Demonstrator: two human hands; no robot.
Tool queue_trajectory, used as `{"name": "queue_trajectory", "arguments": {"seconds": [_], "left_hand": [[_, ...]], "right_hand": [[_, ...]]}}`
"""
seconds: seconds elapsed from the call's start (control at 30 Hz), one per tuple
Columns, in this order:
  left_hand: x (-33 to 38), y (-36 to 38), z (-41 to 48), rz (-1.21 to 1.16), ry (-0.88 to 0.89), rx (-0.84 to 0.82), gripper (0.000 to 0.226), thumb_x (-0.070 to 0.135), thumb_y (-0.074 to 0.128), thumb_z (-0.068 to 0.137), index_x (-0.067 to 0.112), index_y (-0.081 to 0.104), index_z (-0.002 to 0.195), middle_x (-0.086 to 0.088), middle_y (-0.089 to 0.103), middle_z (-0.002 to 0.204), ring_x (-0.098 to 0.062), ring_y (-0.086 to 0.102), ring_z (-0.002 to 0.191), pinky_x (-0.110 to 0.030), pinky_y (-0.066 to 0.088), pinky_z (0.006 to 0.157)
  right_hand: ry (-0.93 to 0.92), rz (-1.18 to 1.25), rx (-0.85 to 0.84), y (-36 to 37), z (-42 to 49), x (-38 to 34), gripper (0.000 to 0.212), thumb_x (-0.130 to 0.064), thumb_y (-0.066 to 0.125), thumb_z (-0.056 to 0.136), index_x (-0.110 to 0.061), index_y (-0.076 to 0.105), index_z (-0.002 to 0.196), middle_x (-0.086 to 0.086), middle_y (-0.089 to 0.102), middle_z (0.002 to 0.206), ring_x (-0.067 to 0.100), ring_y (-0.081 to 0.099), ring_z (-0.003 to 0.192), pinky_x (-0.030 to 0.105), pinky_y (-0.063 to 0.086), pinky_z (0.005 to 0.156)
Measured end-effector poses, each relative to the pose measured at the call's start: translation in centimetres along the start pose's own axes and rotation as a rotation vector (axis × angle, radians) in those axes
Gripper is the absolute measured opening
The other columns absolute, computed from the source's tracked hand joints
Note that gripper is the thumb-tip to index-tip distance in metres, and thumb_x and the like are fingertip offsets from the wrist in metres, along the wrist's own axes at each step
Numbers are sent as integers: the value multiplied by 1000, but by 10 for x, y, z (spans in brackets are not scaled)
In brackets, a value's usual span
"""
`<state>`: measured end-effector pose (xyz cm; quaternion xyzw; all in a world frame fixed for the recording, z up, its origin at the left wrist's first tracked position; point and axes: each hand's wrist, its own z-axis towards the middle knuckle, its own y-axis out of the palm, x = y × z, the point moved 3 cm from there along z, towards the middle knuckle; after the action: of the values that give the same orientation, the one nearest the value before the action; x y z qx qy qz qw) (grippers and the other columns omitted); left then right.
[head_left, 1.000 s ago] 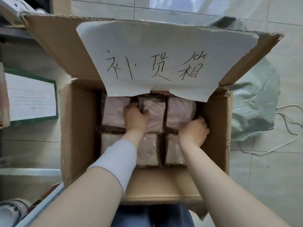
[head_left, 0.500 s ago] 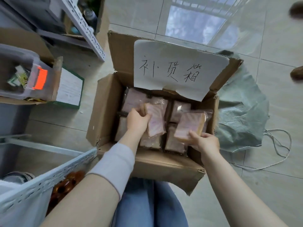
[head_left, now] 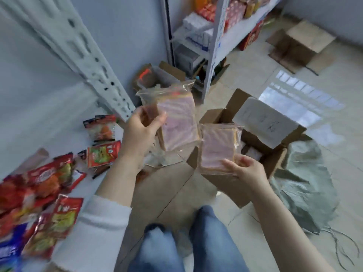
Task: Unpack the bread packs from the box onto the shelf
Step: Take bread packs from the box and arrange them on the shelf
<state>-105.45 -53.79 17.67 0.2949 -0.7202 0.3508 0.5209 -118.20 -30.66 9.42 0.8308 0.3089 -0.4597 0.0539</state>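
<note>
— What is the left hand doing?

— It grips the upper bread pack at its left edge, near the middle of the frame. The thumb lies across the clear wrap in front and the fingers are curled behind.

— And the right hand?

— It is clasped on the lower bread pack at its bottom right corner, right of centre, fingers wrapped round the edge. Both packs are in the air, tilted with their flat faces towards the camera. They are just beside each other; whether their edges touch, I cannot tell.

— Where is the box?

— On the floor behind the lower bread pack, which hides part of its opening. More wrapped packs show inside. A paper sheet with blurred handwriting is on its raised flap. A grey-green sack lies crumpled to its right.

— And the shelf?

— A white board filling the left of the frame, just beside the left hand, with red and green snack packets along its lower left. Its perforated upright post slants down from the upper left towards the upper bread pack.

— The arms?

— Both reach up from the bottom edge. The left forearm wears a white sleeve pushed back from the wrist; the right arm is bare.
</note>
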Motion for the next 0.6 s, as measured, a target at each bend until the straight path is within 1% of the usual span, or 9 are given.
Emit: {"name": "queue_trajectory", "arguments": {"seconds": [0.07,0.13,0.2,0.27,0.33,0.37,0.43,0.53,0.6], "left_hand": [[29,-60,-25,-73,103,69,19,37,67,69,28,64,86,11,69,86,-10,66,85,-38,54,83],[50,-123,-53,-132,176,143,18,36,65,71,27,63,86,11,69,84,-10,67,80,-41,55,77],[65,-190,-83,-133,245,225,22,41,64,69,27,60,87,9,66,86,-11,66,83,-44,54,78],[74,-261,-115,-86,304,300,27,47,62,67,28,57,87,7,61,88,-13,61,86,-46,51,84],[78,-332,-146,-13,341,372,31,50,61,67,27,54,87,7,58,83,-12,58,83,-46,49,84],[77,-367,-159,10,348,411,32,51,61,67,27,53,87,9,57,80,-10,57,80,-44,48,83],[68,-434,-177,21,344,504,28,46,65,69,27,53,86,10,55,78,-8,55,78,-46,48,85],[44,-520,-192,25,311,632,17,32,66,79,27,54,89,6,59,86,-11,56,83,-51,46,92],[26,-571,-193,25,279,710,15,25,65,83,25,54,93,-1,60,93,-14,56,87,-52,45,94]], "right_hand": [[-107,-13,-100,37,-38,-33,19,-21,78,71,-15,71,88,-7,74,69,2,66,60,14,50,53],[-187,-29,-191,77,-79,-62,25,-26,78,68,-17,71,91,0,75,79,12,67,69,28,56,64],[-263,-53,-280,122,-120,-85,33,-31,77,64,-18,70,94,0,75,82,17,68,70,36,56,62],[-342,-60,-367,175,-161,-99,38,-30,76,62,-15,69,96,0,76,84,15,71,74,26,56,63],[-407,-66,-453,231,-197,-107,33,-22,76,65,-9,69,95,1,76,81,13,71,73,20,56,64],[-435,-85,-495,261,-213,-111,31,-20,75,66,-6,68,93,1,76,80,13,71,72,20,56,65],[-487,-139,-570,320,-241,-118,28,-20,77,66,-9,69,90,3,75,81,16,71,74,27,56,70],[-553,-174,-643,403,-268,-135,15,-13,77,70,-11,67,80,5,71,77,19,64,74,33,49,73],[-605,-198,-662,455,-281,-147,13,-12,78,70,-13,65,76,-2,67,68,12,59,69,24,47,69]]}}
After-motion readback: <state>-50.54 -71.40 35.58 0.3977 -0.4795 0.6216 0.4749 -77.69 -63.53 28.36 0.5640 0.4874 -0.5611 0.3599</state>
